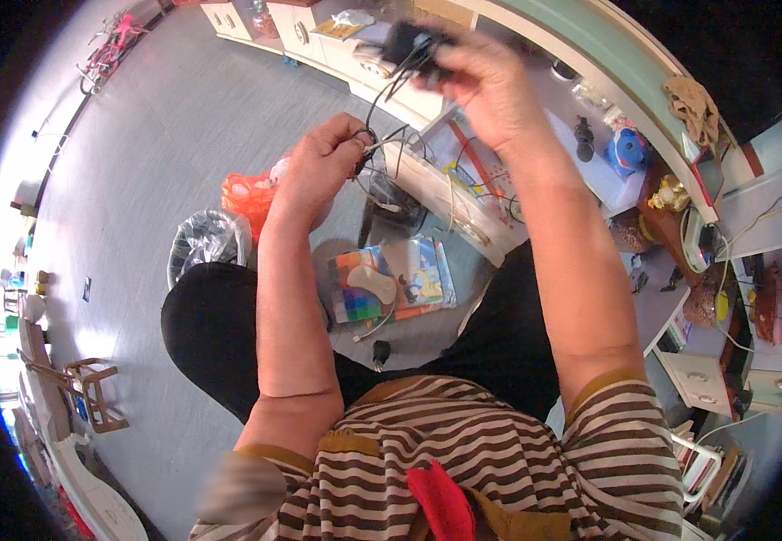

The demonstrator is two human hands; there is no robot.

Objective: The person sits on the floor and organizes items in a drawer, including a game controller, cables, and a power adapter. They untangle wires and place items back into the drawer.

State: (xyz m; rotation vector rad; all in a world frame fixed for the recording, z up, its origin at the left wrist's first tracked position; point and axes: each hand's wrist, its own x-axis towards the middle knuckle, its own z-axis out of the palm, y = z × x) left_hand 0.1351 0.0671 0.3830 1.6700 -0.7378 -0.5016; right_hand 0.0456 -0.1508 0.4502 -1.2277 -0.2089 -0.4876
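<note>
My left hand (323,159) grips a bunch of tangled black and white cables (374,143) between thumb and fingers. Higher up and to the right, my right hand (492,88) holds a black object (412,49) with black cord looped about it; motion blur hides what kind it is. A black cord (379,101) runs between the two hands. Just below them, an open drawer (442,199) has more cables trailing over its edge. On the floor between my legs lies a colourful picture book (425,270) with a white, waisted object (372,284) on top.
An orange plastic bag (245,196) and a lined waste bin (208,237) stand left of my knees. A small black plug (381,350) is on the floor near me. Cabinets with a blue toy (628,150) curve along the right. A small wooden stool (90,395) is far left.
</note>
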